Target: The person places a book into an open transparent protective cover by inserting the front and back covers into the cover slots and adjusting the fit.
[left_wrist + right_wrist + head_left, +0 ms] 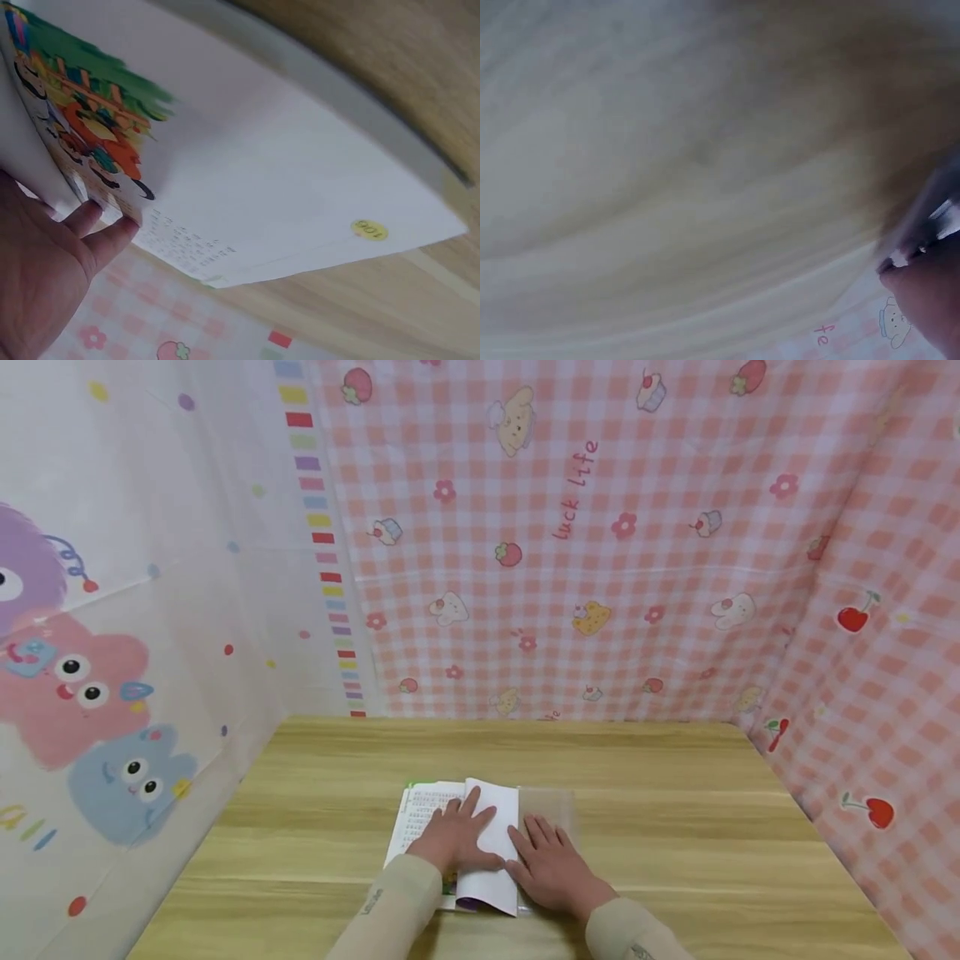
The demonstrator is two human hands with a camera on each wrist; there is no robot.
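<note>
An open book (422,817) lies at the near middle of the table, its left page printed with text. My left hand (457,842) rests across it with fingers spread, the fingertips and thumb on a white sheet (497,806) folded over from the right. A clear plastic cover flap (557,802) extends beyond that sheet. On this flap my right hand (553,870) lies flat, its thumb side at the sheet's edge. The left wrist view shows a colourful picture (94,127) and a yellow page-number spot (370,229) under the left hand's side.
The wooden table (675,835) reaches back to a pink checked cloth (570,577) hung behind it. Another cloth (240,577) with cartoon figures hangs along the left, and checked fabric with cherries (877,693) closes the right side.
</note>
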